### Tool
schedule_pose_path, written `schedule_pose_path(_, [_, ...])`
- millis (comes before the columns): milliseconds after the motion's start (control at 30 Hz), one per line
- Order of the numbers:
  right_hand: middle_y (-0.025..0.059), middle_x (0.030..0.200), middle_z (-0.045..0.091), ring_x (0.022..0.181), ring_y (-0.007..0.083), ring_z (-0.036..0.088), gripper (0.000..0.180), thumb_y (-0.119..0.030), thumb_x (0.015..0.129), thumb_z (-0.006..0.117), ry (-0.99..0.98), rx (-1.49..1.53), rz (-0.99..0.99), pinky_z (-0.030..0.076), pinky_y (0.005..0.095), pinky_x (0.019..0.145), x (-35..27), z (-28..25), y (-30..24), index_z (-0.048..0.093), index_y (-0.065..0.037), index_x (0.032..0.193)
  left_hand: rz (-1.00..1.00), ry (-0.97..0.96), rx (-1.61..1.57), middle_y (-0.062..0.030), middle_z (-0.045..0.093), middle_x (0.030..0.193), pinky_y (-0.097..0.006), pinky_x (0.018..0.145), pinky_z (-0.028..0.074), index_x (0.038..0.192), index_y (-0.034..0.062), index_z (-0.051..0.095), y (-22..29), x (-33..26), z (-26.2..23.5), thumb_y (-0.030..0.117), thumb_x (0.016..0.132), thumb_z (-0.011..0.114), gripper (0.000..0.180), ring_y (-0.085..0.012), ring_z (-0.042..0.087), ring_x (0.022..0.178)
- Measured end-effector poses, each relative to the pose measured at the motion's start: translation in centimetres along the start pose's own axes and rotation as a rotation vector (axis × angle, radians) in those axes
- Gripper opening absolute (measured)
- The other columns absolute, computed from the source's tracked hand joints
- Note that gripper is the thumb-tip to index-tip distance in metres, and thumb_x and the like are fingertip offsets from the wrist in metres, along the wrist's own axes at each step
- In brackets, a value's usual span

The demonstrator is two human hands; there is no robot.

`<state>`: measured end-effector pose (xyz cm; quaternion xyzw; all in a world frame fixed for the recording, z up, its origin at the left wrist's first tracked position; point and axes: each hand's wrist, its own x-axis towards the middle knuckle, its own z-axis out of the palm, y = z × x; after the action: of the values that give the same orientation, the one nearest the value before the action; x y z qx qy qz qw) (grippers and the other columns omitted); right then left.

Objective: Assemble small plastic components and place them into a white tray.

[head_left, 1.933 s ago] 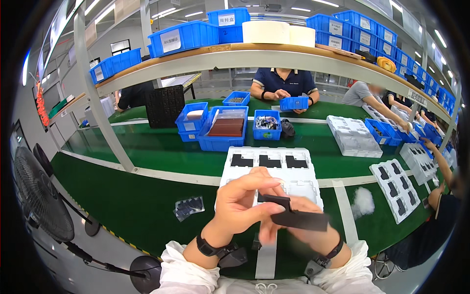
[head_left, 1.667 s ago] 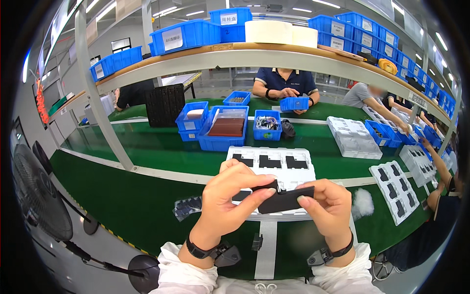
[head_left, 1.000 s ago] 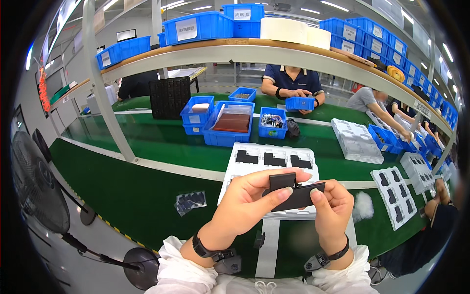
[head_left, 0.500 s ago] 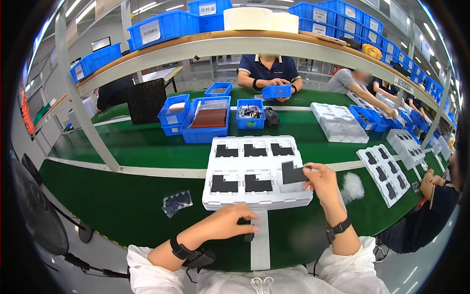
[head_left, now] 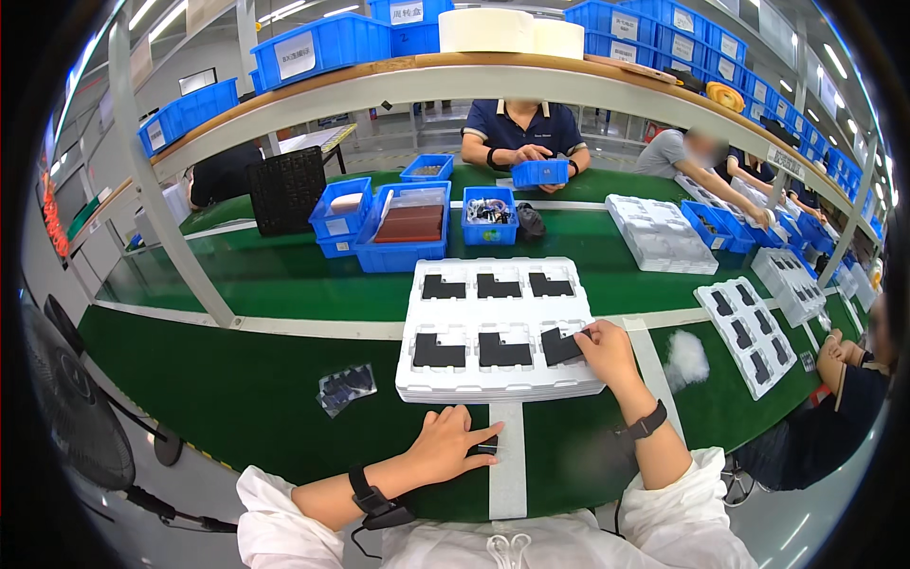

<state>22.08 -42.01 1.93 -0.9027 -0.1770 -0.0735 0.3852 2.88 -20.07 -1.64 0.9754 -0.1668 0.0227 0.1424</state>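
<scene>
A white stacked tray [head_left: 498,384] in front of me has shaped pockets holding black L-shaped pieces [head_left: 438,351]. At its near right pocket, my right hand [head_left: 607,351] pinches the right end of one black L-shaped piece [head_left: 559,347], which lies slightly tilted in the pocket. Below the tray, my left hand [head_left: 445,448] is low over the green table, thumb and index finger on either side of a small black piece [head_left: 488,444] beside a pale strip [head_left: 508,474]. The fingers partly hide this piece.
Clear bags with dark pieces [head_left: 346,389] lie left of the tray. White fluff [head_left: 685,360] and another filled tray [head_left: 746,337] are to the right. Blue bins [head_left: 403,256] stand beyond, below a shelf [head_left: 493,85]. A person [head_left: 524,142] opposite handles a blue bin [head_left: 540,173].
My right hand has lowered the black L-shaped piece from above the tray into the near right pocket. My left hand has come down, and its thumb and index finger have closed around the small black piece.
</scene>
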Motion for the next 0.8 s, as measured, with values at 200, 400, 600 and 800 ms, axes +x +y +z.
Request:
schedule_pose_path(200, [0.017,0.085,0.058,0.076,0.035,0.058,0.023,-0.017,0.074,0.067,0.18,-0.266,-0.16,0.047,0.0401,0.072,-0.4,0.5,-0.1,0.061,0.003,0.083,0.027,0.21,-0.206,-0.0053,0.04,0.082,-0.032,0.07,0.028,0.118,0.0146,0.058,1.3,1.3,-2.3,0.038,0.077,0.067,0.047,-0.0196,0.04,0.079])
schedule_pose_path(400, [0.0066,0.082,0.062,0.074,0.0152,0.06,0.015,-0.008,0.08,0.065,-0.43,0.702,0.112,0.048,0.0269,0.066,-4.5,-1.3,-4.9,0.056,0.0,0.088,-0.019,0.465,-0.191,-0.0049,0.038,0.083,-0.03,0.073,0.029,0.113,0.0102,0.059,3.5,2.9,-5.4,0.028,0.072,0.074,0.047,-0.0189,0.04,0.078])
schedule_pose_path(600, [0.0047,0.077,0.061,0.061,0.0055,0.054,0.016,-0.001,0.079,0.066,-0.461,1.055,0.159,0.041,0.0174,0.049,-8.2,-1.0,-6.1,0.053,-0.002,0.087,0.024,0.513,-0.255,-0.0047,0.04,0.084,-0.029,0.073,0.032,0.108,0.006,0.059,5.0,3.1,-5.4,0.023,0.073,0.073,0.042,-0.0176,0.042,0.08])
schedule_pose_path(800, [0.0056,0.076,0.062,0.062,0.0078,0.056,0.014,0.001,0.079,0.066,-0.421,1.081,0.147,0.044,0.02,0.051,-9.1,-1.7,-6.3,0.053,-0.001,0.085,-0.046,0.256,-1.144,-0.0047,0.052,0.083,-0.027,0.076,0.04,0.086,0.0029,0.057,2.8,3.1,-3.4,0.015,0.084,0.062,0.014,-0.0147,0.05,0.08])
